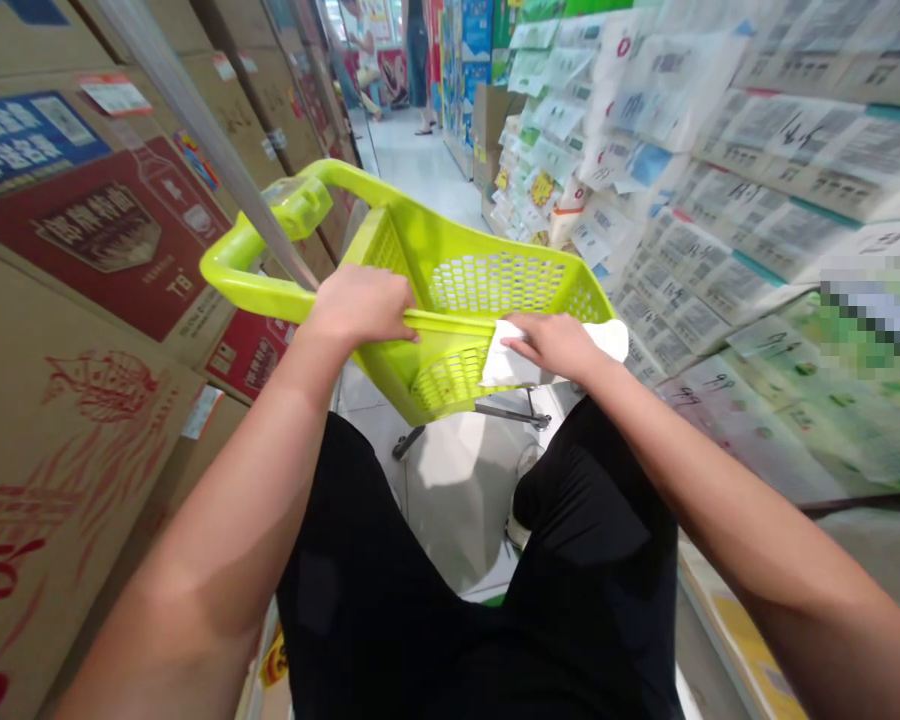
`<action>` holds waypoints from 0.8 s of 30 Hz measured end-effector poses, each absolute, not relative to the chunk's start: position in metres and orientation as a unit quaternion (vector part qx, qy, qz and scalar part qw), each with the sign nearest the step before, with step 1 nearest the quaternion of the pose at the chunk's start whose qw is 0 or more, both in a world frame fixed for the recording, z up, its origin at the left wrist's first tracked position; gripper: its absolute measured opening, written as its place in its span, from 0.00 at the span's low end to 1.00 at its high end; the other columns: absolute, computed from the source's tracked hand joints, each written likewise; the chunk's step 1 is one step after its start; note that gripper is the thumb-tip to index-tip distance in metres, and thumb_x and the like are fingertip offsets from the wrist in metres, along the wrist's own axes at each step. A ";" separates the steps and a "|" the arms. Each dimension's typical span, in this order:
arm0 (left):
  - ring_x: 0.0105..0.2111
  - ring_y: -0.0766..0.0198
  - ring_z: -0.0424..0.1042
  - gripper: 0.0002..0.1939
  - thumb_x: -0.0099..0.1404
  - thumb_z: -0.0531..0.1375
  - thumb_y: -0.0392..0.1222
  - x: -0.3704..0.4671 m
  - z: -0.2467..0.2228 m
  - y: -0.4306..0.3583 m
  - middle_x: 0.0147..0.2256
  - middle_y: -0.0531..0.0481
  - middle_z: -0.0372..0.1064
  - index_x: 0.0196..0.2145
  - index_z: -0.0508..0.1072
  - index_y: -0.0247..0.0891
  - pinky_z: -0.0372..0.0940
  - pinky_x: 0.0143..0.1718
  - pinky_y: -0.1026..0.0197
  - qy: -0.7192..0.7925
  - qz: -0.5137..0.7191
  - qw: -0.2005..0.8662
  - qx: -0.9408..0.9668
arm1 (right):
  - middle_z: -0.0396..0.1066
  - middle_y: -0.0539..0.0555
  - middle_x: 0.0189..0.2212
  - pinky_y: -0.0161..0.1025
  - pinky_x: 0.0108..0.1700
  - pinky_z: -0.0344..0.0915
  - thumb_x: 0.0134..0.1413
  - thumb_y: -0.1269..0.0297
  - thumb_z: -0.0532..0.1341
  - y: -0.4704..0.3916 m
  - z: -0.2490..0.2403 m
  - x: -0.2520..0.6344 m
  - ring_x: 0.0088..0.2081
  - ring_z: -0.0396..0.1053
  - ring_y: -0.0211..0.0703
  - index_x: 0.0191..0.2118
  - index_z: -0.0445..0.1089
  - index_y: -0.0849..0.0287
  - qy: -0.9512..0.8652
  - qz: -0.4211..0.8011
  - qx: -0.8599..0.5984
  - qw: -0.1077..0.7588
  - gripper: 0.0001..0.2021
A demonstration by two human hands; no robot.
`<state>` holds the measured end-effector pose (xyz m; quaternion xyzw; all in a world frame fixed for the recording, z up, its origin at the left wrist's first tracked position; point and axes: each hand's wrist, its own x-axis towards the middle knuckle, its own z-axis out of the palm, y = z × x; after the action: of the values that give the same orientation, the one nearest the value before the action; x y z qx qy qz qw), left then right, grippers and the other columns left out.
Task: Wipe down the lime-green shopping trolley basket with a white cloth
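Observation:
A lime-green plastic shopping basket on a wheeled metal frame stands in front of my legs in a narrow store aisle. My left hand grips the near rim of the basket, fingers curled over the edge. My right hand presses a white cloth against the near right rim and wall of the basket. The basket's inside looks bare. Its looped handle sticks out to the left.
Stacked cardboard cartons line the left side, with a grey metal pole leaning across them. Shelves of packaged goods fill the right. The tiled aisle floor runs ahead to a person standing far off.

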<state>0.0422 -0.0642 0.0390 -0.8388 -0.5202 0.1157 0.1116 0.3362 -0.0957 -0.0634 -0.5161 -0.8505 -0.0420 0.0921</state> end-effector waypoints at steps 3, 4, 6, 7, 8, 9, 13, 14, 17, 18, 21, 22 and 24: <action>0.47 0.46 0.78 0.21 0.61 0.65 0.64 0.035 0.038 -0.061 0.39 0.42 0.80 0.42 0.84 0.47 0.66 0.46 0.54 -0.521 0.119 0.099 -0.840 | 0.82 0.61 0.44 0.43 0.40 0.60 0.72 0.40 0.49 -0.092 -0.065 0.360 0.43 0.78 0.59 0.56 0.74 0.54 -0.829 -0.063 -0.555 0.031 0.28; 0.47 0.46 0.77 0.21 0.61 0.65 0.64 0.035 0.037 -0.061 0.39 0.43 0.80 0.42 0.84 0.48 0.66 0.46 0.55 -0.520 0.118 0.098 -0.840 | 0.82 0.62 0.43 0.43 0.40 0.59 0.72 0.39 0.49 -0.091 -0.065 0.362 0.42 0.78 0.59 0.55 0.75 0.55 -0.828 -0.069 -0.556 0.022 0.28; 0.47 0.47 0.78 0.20 0.61 0.65 0.63 0.037 0.036 -0.062 0.39 0.43 0.80 0.42 0.84 0.48 0.66 0.46 0.55 -0.517 0.118 0.099 -0.842 | 0.81 0.63 0.42 0.43 0.39 0.59 0.71 0.37 0.48 -0.089 -0.063 0.355 0.42 0.78 0.60 0.53 0.76 0.56 -0.831 -0.072 -0.552 0.022 0.30; 0.47 0.47 0.78 0.20 0.61 0.65 0.63 0.039 0.035 -0.064 0.39 0.44 0.80 0.42 0.84 0.48 0.66 0.46 0.55 -0.515 0.120 0.102 -0.843 | 0.81 0.64 0.42 0.43 0.40 0.59 0.72 0.37 0.47 -0.089 -0.062 0.347 0.42 0.78 0.60 0.53 0.76 0.57 -0.834 -0.069 -0.547 0.027 0.31; 0.47 0.48 0.78 0.19 0.61 0.65 0.62 0.041 0.035 -0.066 0.38 0.44 0.80 0.42 0.84 0.48 0.66 0.46 0.55 -0.513 0.122 0.105 -0.843 | 0.81 0.64 0.42 0.43 0.40 0.60 0.72 0.37 0.45 -0.088 -0.060 0.336 0.42 0.78 0.60 0.53 0.76 0.57 -0.838 -0.066 -0.541 0.036 0.33; 0.46 0.48 0.78 0.19 0.61 0.65 0.62 0.043 0.035 -0.068 0.38 0.45 0.80 0.42 0.84 0.48 0.66 0.46 0.55 -0.511 0.125 0.108 -0.844 | 0.81 0.64 0.42 0.43 0.40 0.60 0.72 0.36 0.44 -0.088 -0.058 0.322 0.42 0.77 0.60 0.53 0.76 0.57 -0.842 -0.062 -0.534 0.047 0.34; 0.43 0.49 0.79 0.19 0.62 0.65 0.61 0.048 0.037 -0.076 0.35 0.45 0.79 0.40 0.84 0.46 0.66 0.43 0.56 -0.505 0.121 0.121 -0.846 | 0.81 0.65 0.42 0.44 0.41 0.61 0.71 0.35 0.42 -0.087 -0.048 0.267 0.42 0.77 0.59 0.54 0.76 0.58 -0.859 -0.050 -0.502 0.090 0.36; 0.43 0.48 0.79 0.19 0.61 0.65 0.62 0.047 0.037 -0.078 0.34 0.44 0.79 0.40 0.84 0.46 0.66 0.43 0.55 -0.505 0.120 0.125 -0.845 | 0.81 0.65 0.42 0.44 0.41 0.61 0.71 0.34 0.42 -0.087 -0.047 0.257 0.42 0.77 0.60 0.54 0.75 0.58 -0.860 -0.050 -0.499 0.096 0.36; 0.42 0.47 0.79 0.20 0.62 0.65 0.63 0.043 0.038 -0.081 0.34 0.43 0.79 0.39 0.84 0.45 0.66 0.43 0.54 -0.511 0.119 0.135 -0.841 | 0.81 0.64 0.42 0.43 0.40 0.60 0.70 0.34 0.43 -0.090 -0.047 0.249 0.42 0.77 0.60 0.55 0.75 0.57 -0.857 -0.054 -0.503 0.099 0.35; 0.43 0.46 0.78 0.21 0.62 0.65 0.63 0.040 0.038 -0.081 0.35 0.42 0.79 0.39 0.84 0.45 0.66 0.43 0.54 -0.514 0.116 0.136 -0.839 | 0.81 0.63 0.43 0.43 0.39 0.60 0.70 0.34 0.44 -0.092 -0.049 0.254 0.42 0.77 0.59 0.55 0.75 0.56 -0.855 -0.058 -0.505 0.097 0.35; 0.46 0.46 0.78 0.21 0.63 0.64 0.65 0.034 0.037 -0.081 0.36 0.43 0.79 0.40 0.84 0.47 0.66 0.46 0.53 -0.519 0.110 0.128 -0.838 | 0.82 0.62 0.43 0.42 0.38 0.60 0.70 0.35 0.46 -0.098 -0.055 0.285 0.43 0.78 0.59 0.56 0.75 0.54 -0.849 -0.059 -0.519 0.078 0.33; 0.47 0.47 0.77 0.21 0.63 0.64 0.65 0.032 0.037 -0.080 0.37 0.43 0.80 0.40 0.84 0.48 0.66 0.47 0.53 -0.519 0.109 0.123 -0.839 | 0.82 0.62 0.43 0.42 0.38 0.60 0.70 0.35 0.47 -0.100 -0.057 0.299 0.42 0.78 0.58 0.55 0.76 0.54 -0.843 -0.056 -0.531 0.067 0.32; 0.48 0.47 0.77 0.20 0.63 0.65 0.65 0.030 0.036 -0.079 0.37 0.44 0.80 0.41 0.84 0.49 0.66 0.48 0.53 -0.518 0.108 0.117 -0.841 | 0.82 0.61 0.41 0.42 0.36 0.60 0.68 0.33 0.49 -0.103 -0.060 0.327 0.41 0.78 0.58 0.52 0.78 0.54 -0.821 -0.047 -0.568 0.042 0.32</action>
<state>0.0302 -0.0785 0.0358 -0.8405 -0.5179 0.1081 0.1170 0.3270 -0.1026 -0.0598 -0.5678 -0.8208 -0.0468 0.0417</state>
